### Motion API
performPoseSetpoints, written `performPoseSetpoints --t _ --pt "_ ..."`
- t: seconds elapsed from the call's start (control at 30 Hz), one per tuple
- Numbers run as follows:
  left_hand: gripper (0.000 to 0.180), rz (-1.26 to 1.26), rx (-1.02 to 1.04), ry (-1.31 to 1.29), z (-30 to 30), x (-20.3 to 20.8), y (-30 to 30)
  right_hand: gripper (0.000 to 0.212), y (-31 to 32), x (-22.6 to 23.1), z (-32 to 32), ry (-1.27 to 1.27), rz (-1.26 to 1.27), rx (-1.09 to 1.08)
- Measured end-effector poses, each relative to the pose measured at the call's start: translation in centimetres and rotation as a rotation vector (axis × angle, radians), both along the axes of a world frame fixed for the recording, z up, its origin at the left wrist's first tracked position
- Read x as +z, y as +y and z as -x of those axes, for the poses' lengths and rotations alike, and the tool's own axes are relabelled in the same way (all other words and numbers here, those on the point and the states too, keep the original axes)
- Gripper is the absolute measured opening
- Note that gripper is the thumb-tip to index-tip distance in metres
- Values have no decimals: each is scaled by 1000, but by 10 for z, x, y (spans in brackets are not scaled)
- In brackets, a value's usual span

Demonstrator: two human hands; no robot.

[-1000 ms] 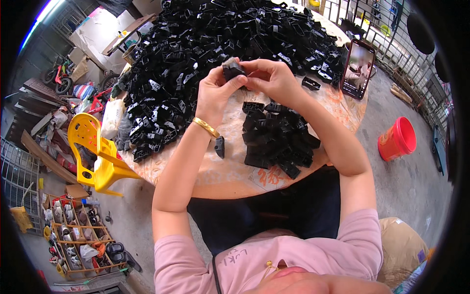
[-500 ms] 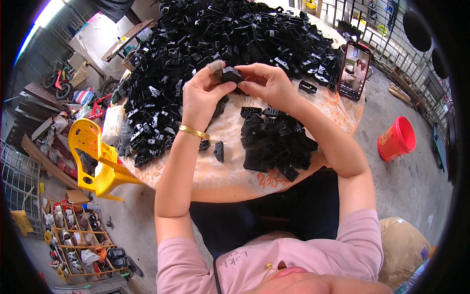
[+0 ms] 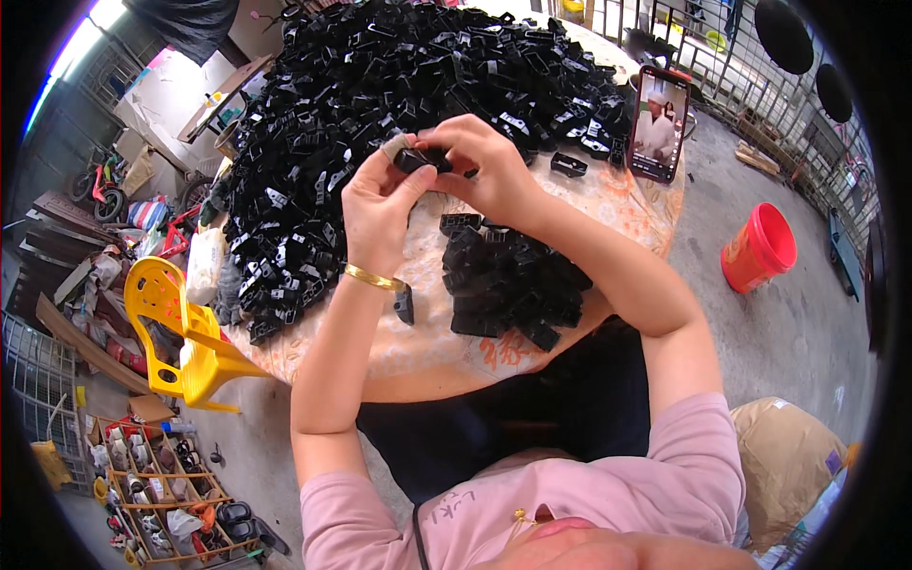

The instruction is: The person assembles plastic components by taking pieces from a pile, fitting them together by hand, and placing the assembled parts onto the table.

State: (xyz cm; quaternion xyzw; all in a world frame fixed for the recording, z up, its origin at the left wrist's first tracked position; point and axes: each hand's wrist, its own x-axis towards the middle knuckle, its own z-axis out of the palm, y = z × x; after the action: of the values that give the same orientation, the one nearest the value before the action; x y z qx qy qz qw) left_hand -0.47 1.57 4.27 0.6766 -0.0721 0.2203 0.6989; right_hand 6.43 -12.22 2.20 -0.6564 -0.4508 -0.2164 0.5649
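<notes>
Both my hands meet over the near edge of a big heap of black plastic parts (image 3: 418, 71). Between them is one small black plastic part (image 3: 416, 159). My left hand (image 3: 377, 195), with a wrapped fingertip and a gold bangle at the wrist, pinches it between thumb and fingers. My right hand (image 3: 484, 171) closes on its right side, the fingertips partly hidden. Nearer to me lies a smaller pile of black parts (image 3: 513, 280). A single black part (image 3: 404, 304) rests beside my left wrist, and another loose part (image 3: 568, 164) sits to the right.
The round table wears a patterned cloth (image 3: 418, 366). A phone (image 3: 657, 123) stands upright at its right edge. On the floor are a red bucket (image 3: 758, 249) at right, a yellow chair (image 3: 195, 347) at left and a shoe rack (image 3: 166, 475) at lower left.
The view has shifted slightly, so the table sits a little further left. My right fingers have curled more over the black part, which is still held between both hands.
</notes>
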Motion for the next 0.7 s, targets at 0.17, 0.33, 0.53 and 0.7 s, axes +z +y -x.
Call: performPoseSetpoints --t 0.17,0.33,0.53,0.7 --pt "39 35 -43 38 1 3 9 35 -2 -1 -11 380 62 240" --pt "56 -409 -44 -63 10 14 7 23 -17 -10 -41 588 92 406" --pt "52 -1317 -345 116 56 21 53 25 -25 -14 -46 182 737 216" --pt "32 -1267 -222 231 75 -15 49 26 -30 -10 -45 277 815 358"
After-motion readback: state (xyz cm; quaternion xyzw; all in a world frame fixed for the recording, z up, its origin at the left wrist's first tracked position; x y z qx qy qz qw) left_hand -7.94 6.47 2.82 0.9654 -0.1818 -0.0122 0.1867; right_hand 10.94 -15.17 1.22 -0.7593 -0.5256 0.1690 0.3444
